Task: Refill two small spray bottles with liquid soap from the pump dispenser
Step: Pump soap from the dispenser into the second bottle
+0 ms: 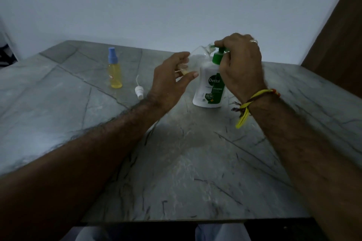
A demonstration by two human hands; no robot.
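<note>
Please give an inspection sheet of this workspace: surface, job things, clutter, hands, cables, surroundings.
Surface: grey marble table, veined.
Job's things: Dettol pump dispenser upright; clear spray bottle tilted at its nozzle; blue-capped spray bottle upright, yellow liquid; white sprayer head lying loose.
Clutter: nothing seen.
Grips: left hand holds the clear bottle; right hand on the pump.
Cables: nothing seen.
Surroundings: pale wall; brown panel at right.

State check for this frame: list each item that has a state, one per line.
Clear spray bottle: uncapped, tilted, mouth at pump nozzle, nearly empty.
Capped spray bottle: upright, blue cap on, full of yellow liquid.
Spray head: off, lying on table.
Pump dispenser: upright.
Left hand: holds clear bottle.
Right hand: on the pump head.
</note>
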